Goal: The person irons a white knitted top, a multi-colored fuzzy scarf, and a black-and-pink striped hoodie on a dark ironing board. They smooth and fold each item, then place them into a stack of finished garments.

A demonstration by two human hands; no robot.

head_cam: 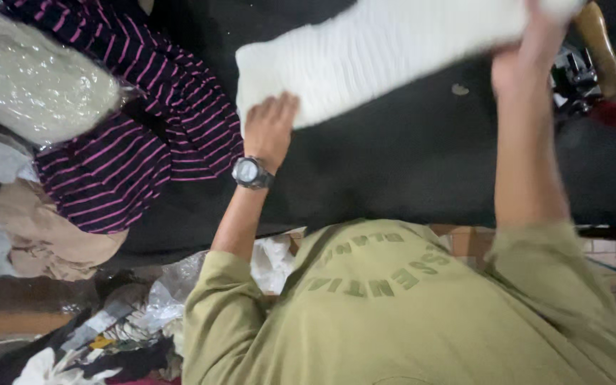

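Clearly soft and light, the white ribbed knit (386,53) sags between my hands over the black table (393,171); I judge its edges the best hold. My left hand (269,128) pinches its lower corner, and my right hand (532,50) clamps the far end. Beside it lie a pink-striped dark garment (137,135) and a crinkly plastic-bagged bundle (30,78).
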